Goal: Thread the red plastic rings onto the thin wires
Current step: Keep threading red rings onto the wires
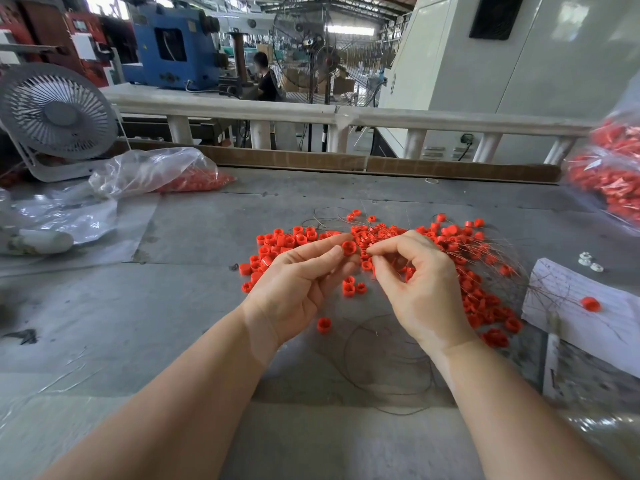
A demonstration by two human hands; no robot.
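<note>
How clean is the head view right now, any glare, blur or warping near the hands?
Head view: even daylight, hands and pinched red plastic ring sharp; thin wires faint; glare on the clear plastic bag; railing bowed by wide-angle; right edge smeared.

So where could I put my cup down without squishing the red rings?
Bare table lies left of the left hand, below the plastic bag; more behind the ring pile. It's crowded around the right hand and white paper.

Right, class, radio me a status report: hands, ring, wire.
Left hand pinches one red ring. Right hand pinches thin wire at ring's mouth. Not visibly threaded. Loose rings underneath, nothing blocking.
</note>
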